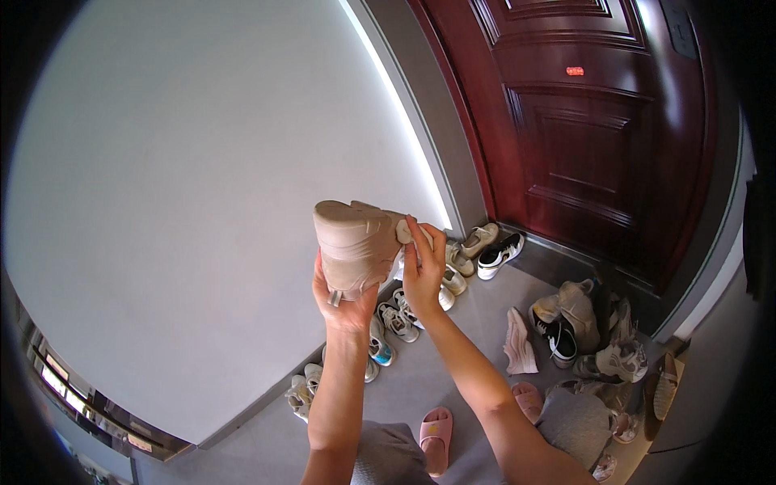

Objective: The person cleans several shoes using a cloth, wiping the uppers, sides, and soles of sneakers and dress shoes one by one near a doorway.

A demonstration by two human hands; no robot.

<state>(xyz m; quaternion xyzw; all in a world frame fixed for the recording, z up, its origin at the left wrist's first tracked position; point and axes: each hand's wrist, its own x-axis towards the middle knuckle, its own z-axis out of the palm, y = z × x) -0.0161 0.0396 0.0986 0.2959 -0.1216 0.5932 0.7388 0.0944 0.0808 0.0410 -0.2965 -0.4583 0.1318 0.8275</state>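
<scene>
Raised in front of the wall is a beige shoe point(351, 245), with a small pull tab at its lower edge. My left hand point(345, 306) grips it from below, fingers on the left side and thumb on the right. At the shoe's right end, my right hand point(424, 267) pinches a small whitish piece point(403, 232) between thumb and fingers. Whether that piece is part of the shoe or separate, I cannot tell. The far side of the shoe is hidden.
Several sneakers point(397, 321) line the wall base. A black-and-white sneaker point(501, 256) sits near the dark red door point(582, 139). At right, a pink shoe point(519, 342) lies beside a pile of shoes point(576, 315). Pink slides point(436, 428) are on the feet below.
</scene>
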